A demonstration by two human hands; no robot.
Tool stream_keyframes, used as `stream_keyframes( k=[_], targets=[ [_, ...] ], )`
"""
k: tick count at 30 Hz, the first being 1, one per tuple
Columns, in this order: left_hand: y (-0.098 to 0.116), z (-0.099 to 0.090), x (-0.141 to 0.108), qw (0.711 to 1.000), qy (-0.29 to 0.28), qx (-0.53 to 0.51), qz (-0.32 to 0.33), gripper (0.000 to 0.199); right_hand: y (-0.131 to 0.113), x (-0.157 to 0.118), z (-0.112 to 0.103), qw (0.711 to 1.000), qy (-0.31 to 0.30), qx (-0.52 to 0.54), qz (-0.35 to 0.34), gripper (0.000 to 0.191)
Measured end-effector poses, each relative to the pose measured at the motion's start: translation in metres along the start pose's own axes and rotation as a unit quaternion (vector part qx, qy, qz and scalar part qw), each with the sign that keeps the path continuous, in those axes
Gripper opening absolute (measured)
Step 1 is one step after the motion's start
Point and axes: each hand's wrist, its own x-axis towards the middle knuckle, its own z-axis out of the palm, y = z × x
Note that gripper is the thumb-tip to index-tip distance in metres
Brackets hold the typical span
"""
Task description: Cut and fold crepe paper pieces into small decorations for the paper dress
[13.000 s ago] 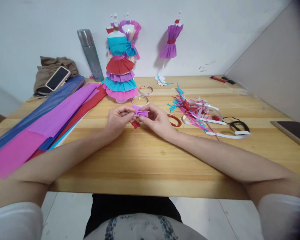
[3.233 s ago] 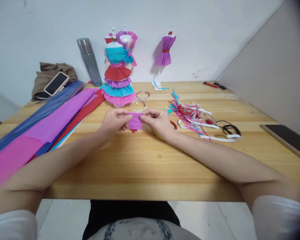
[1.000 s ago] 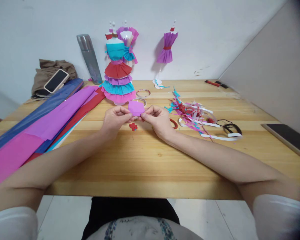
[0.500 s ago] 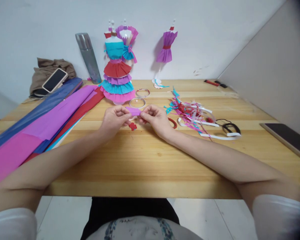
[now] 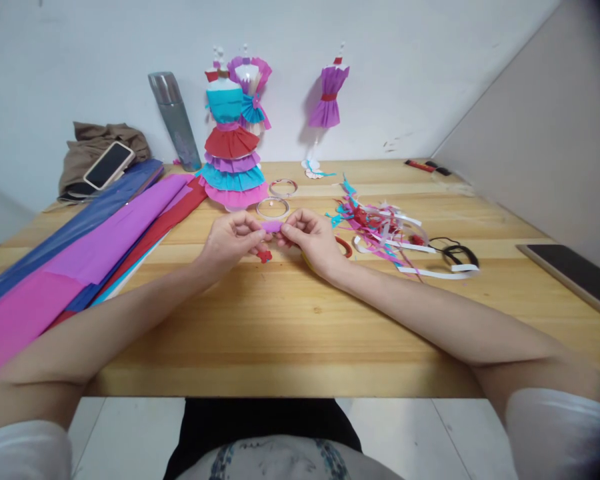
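Observation:
Between my two hands is a small piece of purple crepe paper (image 5: 272,227), pinched at both ends just above the table. My left hand (image 5: 234,239) grips its left end between thumb and finger. At the right end, the thumb and fingers of my right hand (image 5: 310,239) are closed on it. A little red paper flower (image 5: 265,256) lies just below my left fingertips. Past my hands stand mannequins in paper dresses; the nearest wears a tiered dress (image 5: 233,143) in blue, red, purple and pink. Tape rings (image 5: 273,208) lie at its foot.
Folded crepe paper sheets (image 5: 87,257) cover the left side, near a phone (image 5: 109,165) and a flask (image 5: 176,123). Colourful paper scraps (image 5: 380,227) and a black cord (image 5: 460,255) lie right. A tablet-like slab (image 5: 575,273) rests at the right edge. Another mannequin (image 5: 330,97) stands behind.
The purple paper between my fingers looks shorter and more rounded, and my left fingertips have come closer to my right ones. The view has shifted slightly.

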Motion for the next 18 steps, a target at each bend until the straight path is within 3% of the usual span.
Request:
stream_keyframes(
  k=[4, 9, 14, 18],
  targets=[
    [-0.011, -0.002, 0.002, 0.999, 0.012, -0.032, 0.042, 0.027, 0.003, 0.002, -0.003, 0.999, 0.002, 0.046, -0.006, 0.036],
    [-0.015, -0.004, 0.002, 0.996, 0.001, -0.006, 0.087, 0.022, 0.0, 0.004, -0.004, 0.99, -0.006, 0.128, 0.056, 0.051],
    [-0.012, -0.005, -0.001, 0.987, -0.082, 0.089, 0.106, 0.013, 0.0, 0.003, 0.0, 0.99, -0.082, 0.09, 0.074, 0.04],
    [-0.013, -0.007, -0.002, 0.953, -0.099, 0.224, 0.181, 0.011, 0.005, 0.004, -0.001, 0.993, -0.031, 0.091, 0.063, 0.031]
  ],
)
